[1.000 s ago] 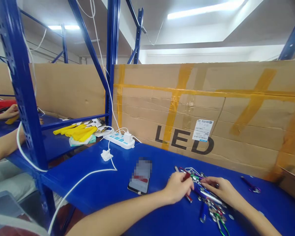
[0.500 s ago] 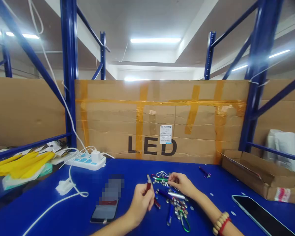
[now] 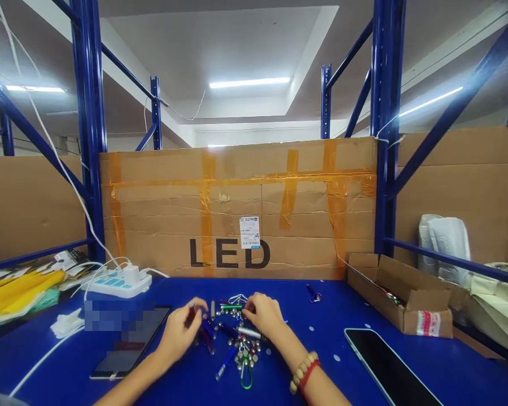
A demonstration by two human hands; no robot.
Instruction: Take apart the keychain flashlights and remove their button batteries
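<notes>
My left hand (image 3: 181, 332) is closed on a small dark red tube (image 3: 191, 316), partly hidden by its fingers, at the left edge of a pile of small parts. My right hand (image 3: 263, 317), a bead bracelet on its wrist, has its fingertips pinched together at the pile's far right; what they hold is hidden. Beside them lies a green metal tube (image 3: 231, 307). Between the hands are blue tubes (image 3: 226, 362), a silver tube (image 3: 249, 332) and several small round silver pieces (image 3: 246, 354). A green carabiner (image 3: 246, 376) lies at the near end.
A dark phone or tablet (image 3: 138, 344) lies left, partly blurred out. A larger dark-screened device (image 3: 389, 366) is at right, near an open cardboard box (image 3: 425, 301). One purple piece (image 3: 313, 294) lies apart. Behind stand a power strip (image 3: 121, 283) and a cardboard wall (image 3: 165, 220).
The view has swung to the right, so things appear further left. My left hand has drawn away leftward from the pile's middle, still with the red tube. My right hand stays by the green tube.
</notes>
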